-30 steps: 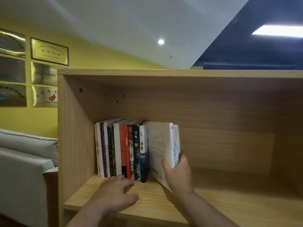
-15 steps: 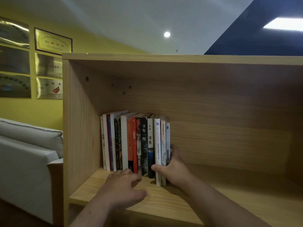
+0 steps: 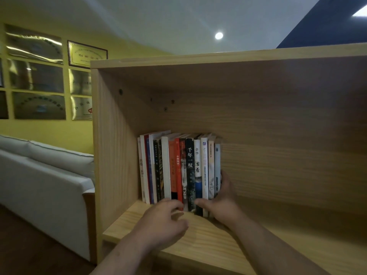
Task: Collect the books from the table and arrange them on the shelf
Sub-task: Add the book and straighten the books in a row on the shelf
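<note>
The row of books (image 3: 178, 169) stands upright at the left end of the shelf (image 3: 218, 247). The right hand (image 3: 222, 205) clasps its right end, pressing leftward. The left hand (image 3: 164, 221), relaxed and empty, touches the lower spines.

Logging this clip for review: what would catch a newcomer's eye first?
Upright books stand in a row at the left end of the wooden shelf. The right hand grips the row's right end; the left hand touches the spines' feet. A white sofa and framed plaques lie left of the shelf.
</note>
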`<action>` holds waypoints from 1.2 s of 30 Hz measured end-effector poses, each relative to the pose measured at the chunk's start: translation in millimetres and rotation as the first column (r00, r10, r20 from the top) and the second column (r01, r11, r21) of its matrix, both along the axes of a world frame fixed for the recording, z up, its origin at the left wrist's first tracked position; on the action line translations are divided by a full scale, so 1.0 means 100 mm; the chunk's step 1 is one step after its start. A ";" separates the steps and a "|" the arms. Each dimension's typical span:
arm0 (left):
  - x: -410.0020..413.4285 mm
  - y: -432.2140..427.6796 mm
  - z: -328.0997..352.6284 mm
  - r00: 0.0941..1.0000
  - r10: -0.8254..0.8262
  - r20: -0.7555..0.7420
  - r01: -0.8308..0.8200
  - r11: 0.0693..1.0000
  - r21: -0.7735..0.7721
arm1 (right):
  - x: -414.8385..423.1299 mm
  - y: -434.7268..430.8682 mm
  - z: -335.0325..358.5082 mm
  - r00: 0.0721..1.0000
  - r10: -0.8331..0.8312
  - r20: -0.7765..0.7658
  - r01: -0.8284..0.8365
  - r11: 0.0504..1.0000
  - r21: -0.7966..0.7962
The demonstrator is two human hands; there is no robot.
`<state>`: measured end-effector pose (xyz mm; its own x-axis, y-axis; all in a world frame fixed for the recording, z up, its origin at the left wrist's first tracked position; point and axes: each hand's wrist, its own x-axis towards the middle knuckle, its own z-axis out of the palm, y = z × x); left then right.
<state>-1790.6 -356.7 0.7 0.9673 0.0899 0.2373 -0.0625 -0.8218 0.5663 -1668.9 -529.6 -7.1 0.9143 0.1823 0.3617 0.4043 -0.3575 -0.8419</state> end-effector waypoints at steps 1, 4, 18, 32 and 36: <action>0.00 0.03 0.04 0.997 0.036 0.072 -0.030 0.996 -0.082 | -0.01 -0.01 0.01 1.000 0.005 -0.007 -0.005 1.000 -0.026; 0.08 0.14 0.36 0.946 0.174 0.274 -0.143 0.981 -0.127 | 0.00 -0.04 0.00 0.999 0.023 -0.028 -0.025 0.996 -0.086; 0.42 0.33 1.14 0.873 0.263 0.410 -0.355 0.920 0.166 | 0.07 -0.05 -0.07 1.000 0.027 -0.005 -0.028 0.994 -0.104; 0.30 0.23 1.18 0.754 0.333 0.566 -0.406 0.914 0.002 | 0.03 -0.08 -0.01 0.998 0.004 0.069 0.004 0.992 -0.124; 0.18 0.28 1.13 0.735 0.372 0.567 -0.401 0.913 -0.080 | 0.02 -0.08 -0.01 0.999 0.010 0.048 -0.005 0.993 -0.117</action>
<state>-1772.6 -328.6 113.5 0.5446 0.4020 0.7361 -0.0269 -0.8688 0.4944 -1666.6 -537.2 -8.4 0.8948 0.2330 0.3808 0.4463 -0.4494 -0.7739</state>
